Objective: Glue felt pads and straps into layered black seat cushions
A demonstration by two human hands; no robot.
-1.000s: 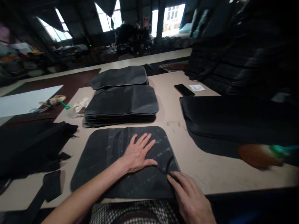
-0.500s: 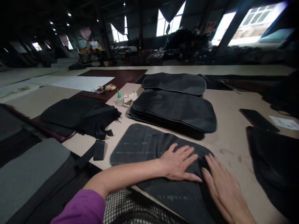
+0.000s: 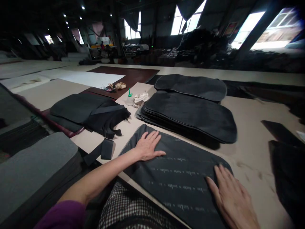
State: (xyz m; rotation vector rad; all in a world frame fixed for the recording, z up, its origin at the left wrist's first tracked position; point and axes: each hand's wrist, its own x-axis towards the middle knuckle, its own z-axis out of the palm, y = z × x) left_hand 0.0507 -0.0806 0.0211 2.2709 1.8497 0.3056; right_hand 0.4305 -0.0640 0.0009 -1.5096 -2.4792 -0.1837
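A dark sheet of material (image 3: 177, 178) with rounded corners and rows of faint printed lettering lies flat at the table's near edge. My left hand (image 3: 148, 146) rests open on its upper left part, fingers spread and pointing away from me. On the right end of the sheet, my right hand (image 3: 230, 194) lies open too, its fingertips near the rounded far corner. Neither hand grasps anything. Just beyond the sheet sits a stack of black rounded panels (image 3: 190, 114) with piped edges.
Behind that stack is another black panel (image 3: 190, 86). Left of it are a green-tipped bottle (image 3: 129, 93) and a crumpled white cloth (image 3: 141, 98). Black fabric pieces (image 3: 90, 111) and a short black strip (image 3: 107, 148) lie left. Grey panels (image 3: 47, 165) are piled at lower left.
My left hand has slid left across the sheet, and the creases near its middle have flattened. My right hand remains at the right end. The view has shifted slightly left.
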